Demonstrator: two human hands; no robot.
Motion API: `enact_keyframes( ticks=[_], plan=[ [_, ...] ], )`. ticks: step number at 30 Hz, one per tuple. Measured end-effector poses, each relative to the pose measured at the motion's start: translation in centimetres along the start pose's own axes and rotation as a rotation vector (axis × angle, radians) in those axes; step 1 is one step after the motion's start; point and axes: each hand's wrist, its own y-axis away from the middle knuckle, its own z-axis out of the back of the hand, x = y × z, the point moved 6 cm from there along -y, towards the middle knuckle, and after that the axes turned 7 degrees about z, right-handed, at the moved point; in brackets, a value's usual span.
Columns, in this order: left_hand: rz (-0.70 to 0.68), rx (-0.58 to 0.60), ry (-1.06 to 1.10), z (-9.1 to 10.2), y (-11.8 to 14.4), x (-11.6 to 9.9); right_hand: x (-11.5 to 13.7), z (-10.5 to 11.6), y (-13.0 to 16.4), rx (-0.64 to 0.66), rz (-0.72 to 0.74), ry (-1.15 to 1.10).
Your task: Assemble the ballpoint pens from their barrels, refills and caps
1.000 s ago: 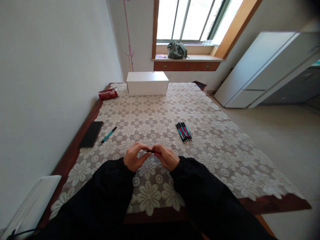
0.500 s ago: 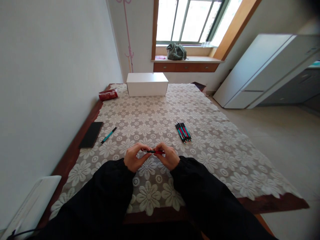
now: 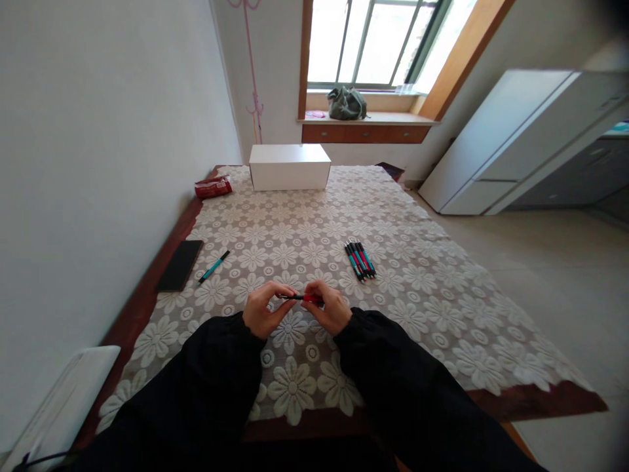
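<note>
Where both hands' fingers meet, the pen spans between.

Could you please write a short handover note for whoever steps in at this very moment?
Left hand and right hand: both pinch one red-and-black pen, held level above the floral lace tablecloth.
Bundle of red and teal pens lies ahead to the right.
Single teal pen lies to the left, beside a flat black phone.
Done or left: cannot tell.
</note>
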Motion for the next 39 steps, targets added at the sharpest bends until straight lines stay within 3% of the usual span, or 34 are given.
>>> enact_keyframes(
  ticks=[10, 16, 20, 23, 27, 35, 39],
  plan=[
    [0.068, 0.014, 0.074, -0.1, 0.2, 0.6, 1.0, -0.4, -0.3, 0.094, 0.06, -0.043],
    [0.105, 0.023, 0.227, -0.3, 0.3, 0.5, 0.4, -1.2, 0.0, 0.111, -0.057, -0.237],
    [0.095, 0.036, 0.211, -0.3, 0.4, 0.5, 0.1, -2.1, 0.4, 0.121, -0.091, -0.369],
    [0.099, -0.024, 0.157, 0.0, 0.4, 0.8, 0.1, -2.5, 0.5, 0.121, -0.114, -0.457],
    [0.095, -0.109, 0.103, 0.3, 0.5, 1.1, 0.1, -2.6, 0.5, 0.131, -0.156, -0.501],
    [0.088, 0.011, 0.214, -0.4, 0.7, 0.3, 0.1, -2.7, 0.3, 0.124, -0.184, -0.562],
    [0.124, -0.035, 0.245, -0.3, 0.6, 0.9, 0.1, -2.7, 0.3, 0.102, -0.197, -0.554]
  ],
)
